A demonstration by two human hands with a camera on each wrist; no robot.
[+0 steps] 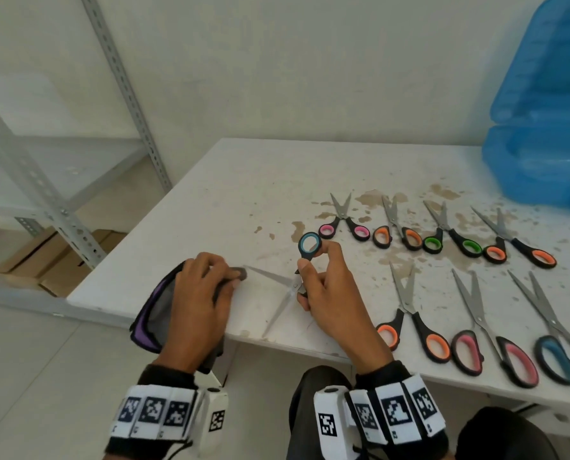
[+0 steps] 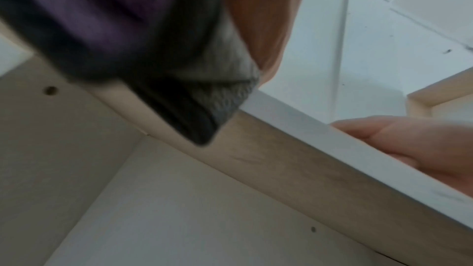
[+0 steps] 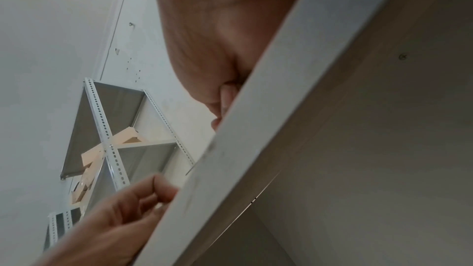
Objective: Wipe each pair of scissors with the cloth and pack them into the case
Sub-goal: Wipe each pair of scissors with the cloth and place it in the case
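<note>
The white counter (image 1: 230, 180) carries everything; at its far right corner stands the blue case (image 1: 539, 134), lid up, well apart from both hands; between lie eight more scissors in two rows, such as the pink-handled pair (image 1: 342, 224); at the near left edge the left hand (image 1: 198, 300) has its fingers curled round the grey and purple cloth (image 1: 154, 313), a fold pinched at the tip of one blade; the right hand (image 1: 323, 293) grips the blue-handled scissors (image 1: 296, 277) near the pivot, one handle ring raised, blades spread; their long axis runs leftward from the right hand toward the cloth, so the wipe probably falls to the left hand, the carry to the case to the right, which is nearer.
</note>
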